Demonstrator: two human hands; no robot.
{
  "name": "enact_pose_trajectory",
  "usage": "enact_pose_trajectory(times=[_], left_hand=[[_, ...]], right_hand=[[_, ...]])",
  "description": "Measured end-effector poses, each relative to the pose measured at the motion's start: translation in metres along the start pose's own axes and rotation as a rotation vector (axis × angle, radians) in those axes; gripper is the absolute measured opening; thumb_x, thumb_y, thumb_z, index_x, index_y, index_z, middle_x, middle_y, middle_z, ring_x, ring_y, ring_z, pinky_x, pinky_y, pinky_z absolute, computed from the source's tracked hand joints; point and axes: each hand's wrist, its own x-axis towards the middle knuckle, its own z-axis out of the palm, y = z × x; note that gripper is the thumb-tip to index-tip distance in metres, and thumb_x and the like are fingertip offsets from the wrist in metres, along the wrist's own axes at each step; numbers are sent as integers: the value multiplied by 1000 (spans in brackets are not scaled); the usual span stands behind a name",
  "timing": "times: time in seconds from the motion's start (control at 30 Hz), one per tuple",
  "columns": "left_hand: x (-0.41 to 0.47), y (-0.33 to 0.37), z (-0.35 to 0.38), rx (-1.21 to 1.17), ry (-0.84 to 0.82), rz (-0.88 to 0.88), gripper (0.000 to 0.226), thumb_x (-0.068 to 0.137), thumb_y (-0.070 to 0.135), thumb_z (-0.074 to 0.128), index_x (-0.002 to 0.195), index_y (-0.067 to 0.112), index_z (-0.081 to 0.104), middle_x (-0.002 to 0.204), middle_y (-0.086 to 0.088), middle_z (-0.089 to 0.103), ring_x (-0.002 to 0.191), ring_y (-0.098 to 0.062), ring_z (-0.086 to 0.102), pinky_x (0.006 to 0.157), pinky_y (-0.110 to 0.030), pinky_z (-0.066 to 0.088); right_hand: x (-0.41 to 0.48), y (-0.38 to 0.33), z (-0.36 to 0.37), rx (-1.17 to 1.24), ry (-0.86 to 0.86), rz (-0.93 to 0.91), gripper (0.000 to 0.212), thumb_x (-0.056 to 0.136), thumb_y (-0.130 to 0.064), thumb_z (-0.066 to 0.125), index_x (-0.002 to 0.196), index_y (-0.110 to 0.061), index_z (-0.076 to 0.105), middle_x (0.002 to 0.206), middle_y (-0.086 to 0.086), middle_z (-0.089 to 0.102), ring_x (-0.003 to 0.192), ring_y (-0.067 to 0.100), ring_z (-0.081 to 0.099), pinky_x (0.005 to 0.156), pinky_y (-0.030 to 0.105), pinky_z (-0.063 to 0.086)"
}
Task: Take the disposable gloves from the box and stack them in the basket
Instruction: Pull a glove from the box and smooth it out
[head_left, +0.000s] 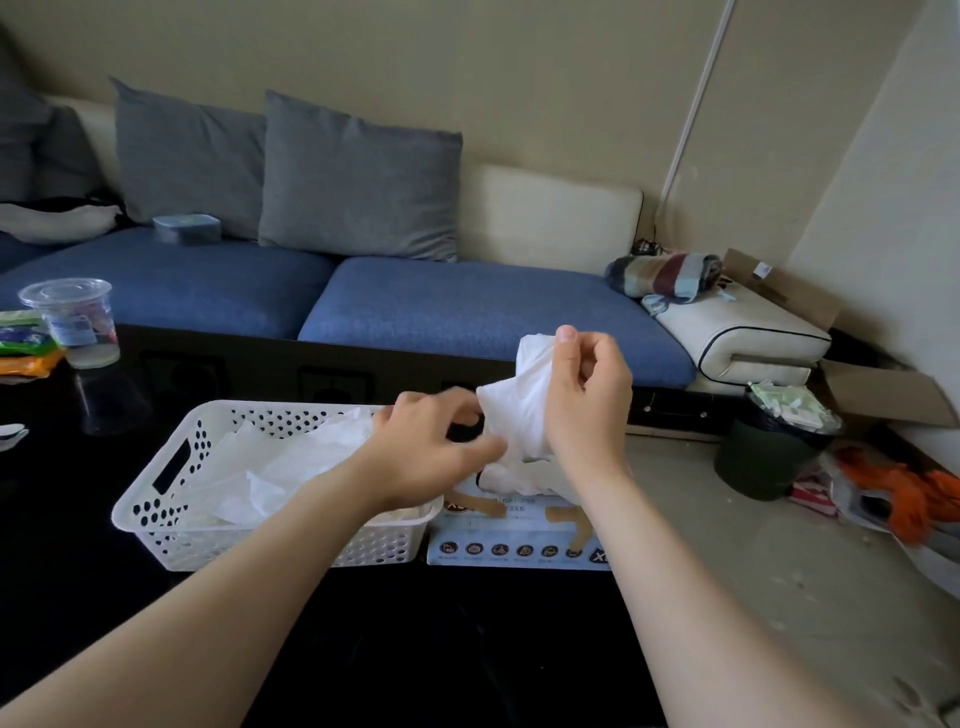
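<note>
White basket on dark table, w/ thin gloves piled inside. Left hand next, fingers pinching low end of a white glove. Right hand fingers closed on its top, above the box just right of basket.

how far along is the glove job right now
Partly done: several gloves already lie in the white basket. In hand: the right hand pinches a bunch of gloves raised above the box, with the left hand reaching in at its lower edge. Left: more gloves bulge from the box opening.
</note>
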Motion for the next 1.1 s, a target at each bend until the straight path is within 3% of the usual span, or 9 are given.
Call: enact_pose_trajectory(times=[0.07, 0.17, 0.3, 0.4, 0.53, 0.63, 0.73, 1.03, 1.1], left_hand=[[0, 6, -6, -336, 66, -32, 42, 88, 66, 69, 119, 37, 69, 111, 20, 74, 109, 2, 67, 98, -34, 53], [2, 7, -9, -478, 195, -59, 20, 95, 42, 76, 106, 26, 77, 96, 8, 79, 89, -4, 74, 79, -23, 59], [1, 2, -19, -646, 285, -106, 9, 94, 20, 77, 97, 13, 76, 91, -6, 77, 84, -20, 75, 77, -34, 62], [-3, 0, -29, -789, 258, -129, 7, 96, 18, 70, 93, 12, 69, 87, -4, 72, 82, -24, 69, 69, -39, 57], [-9, 0, -37, -798, 212, -122, 10, 98, 13, 62, 93, 11, 71, 85, -3, 68, 76, -18, 63, 56, -25, 49], [-12, -1, -40, -805, 211, -124, 17, 99, 12, 58, 95, 10, 74, 87, -5, 70, 78, -18, 64, 62, -27, 48], [-13, -6, -43, -760, 237, -164, 21, 100, 16, 58, 98, 12, 78, 93, -7, 74, 84, -20, 67, 70, -33, 51], [-23, -26, -57, -520, 232, -214, 25, 89, 39, 83, 87, 14, 83, 72, 3, 74, 61, -8, 63, 60, -24, 54], [-25, -29, -60, -506, 238, -230, 22, 93, 37, 79, 90, 16, 83, 73, 6, 75, 68, -9, 70, 65, -25, 60]], right_hand=[[-2, -3, 4, 20, -66, 8, 29, 110, -38, 56, 94, -14, 61, 82, -4, 66, 69, -2, 59, 66, 14, 46], [-6, -8, 9, 37, -127, 40, 30, 109, -40, 57, 91, -16, 61, 79, -6, 64, 67, -1, 57, 64, 14, 44], [-10, -9, 10, -79, -164, 62, 31, 98, -24, 67, 70, -13, 58, 80, -5, 66, 71, 3, 59, 65, 16, 42], [-8, -10, 8, 123, -280, 132, 37, 89, -8, 71, 58, -14, 53, 101, 2, 78, 96, 4, 72, 86, 29, 53], [-10, -16, 9, 150, -572, 215, 34, 87, -24, 79, 71, -13, 51, 76, 8, 67, 74, 12, 58, 70, 31, 42], [-13, -14, 12, 139, -702, 298, 22, 81, -40, 79, 96, -23, 77, 97, -7, 77, 94, 13, 70, 83, 32, 52], [-14, -16, 11, 104, -773, 325, 13, 92, -31, 77, 100, -24, 84, 103, -1, 81, 105, 21, 74, 93, 40, 56], [-15, -16, 12, 115, -680, 295, 9, 96, -17, 75, 88, -18, 70, 72, -10, 64, 61, 1, 57, 64, 20, 46], [-13, -16, 14, 92, -678, 282, 12, 95, -18, 74, 86, -22, 66, 71, -14, 61, 66, 3, 54, 67, 21, 42]])
